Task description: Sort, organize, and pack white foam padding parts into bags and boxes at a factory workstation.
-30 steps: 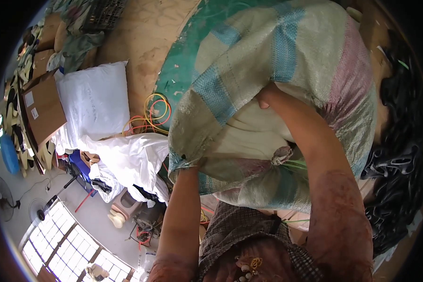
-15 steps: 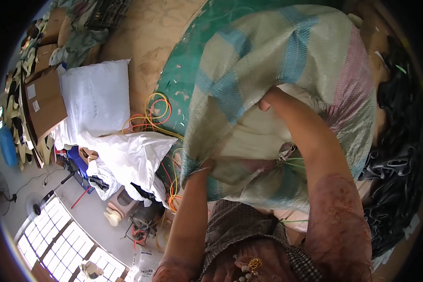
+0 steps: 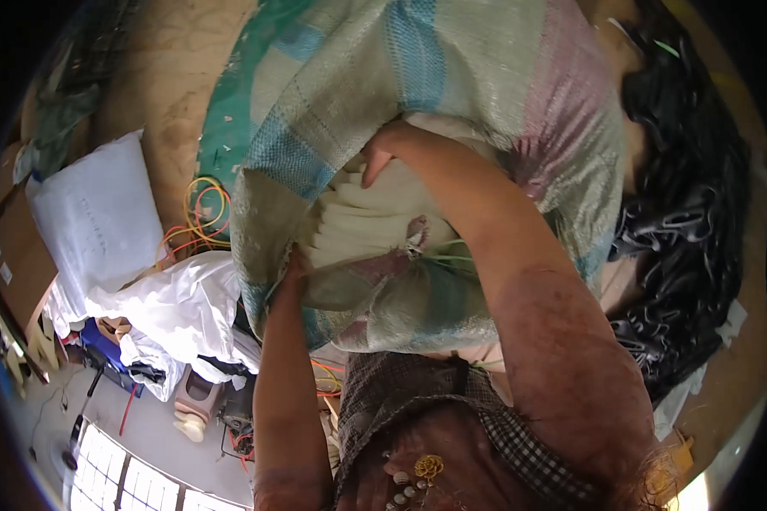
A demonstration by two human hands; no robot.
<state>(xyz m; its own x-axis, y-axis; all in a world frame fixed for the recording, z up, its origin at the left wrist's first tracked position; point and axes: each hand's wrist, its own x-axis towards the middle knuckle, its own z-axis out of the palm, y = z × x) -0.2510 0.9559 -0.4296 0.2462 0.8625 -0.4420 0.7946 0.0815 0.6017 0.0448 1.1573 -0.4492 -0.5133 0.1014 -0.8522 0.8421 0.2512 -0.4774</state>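
A large woven plastic sack (image 3: 477, 68), cream with blue and pink stripes, gapes open in front of me. Inside lies a stack of soft, cream-white layers (image 3: 349, 230), their folded edges showing; what they are exactly I cannot make out. My left hand (image 3: 293, 271) grips the sack's left rim, its fingers mostly hidden by the fabric. Reaching into the mouth, my right hand (image 3: 383, 149) is at the far side of the stack, under the sack's upper edge. Its thumb shows against the layers; the other fingers are hidden. A green tie and bunched fabric (image 3: 416, 234) sit at the near rim.
White stuffed bags (image 3: 102, 221) lie to the left, beside a cardboard box (image 3: 21, 255). Yellow and orange hoses (image 3: 200, 213) coil between them and the green surface (image 3: 222, 136) under the sack. A heap of black pieces (image 3: 682, 213) stretches along the right.
The view has shifted, so the sack and both arms appear further left and higher. More of the cream-white layers show in the mouth. My right hand stays inside, my left at the rim.
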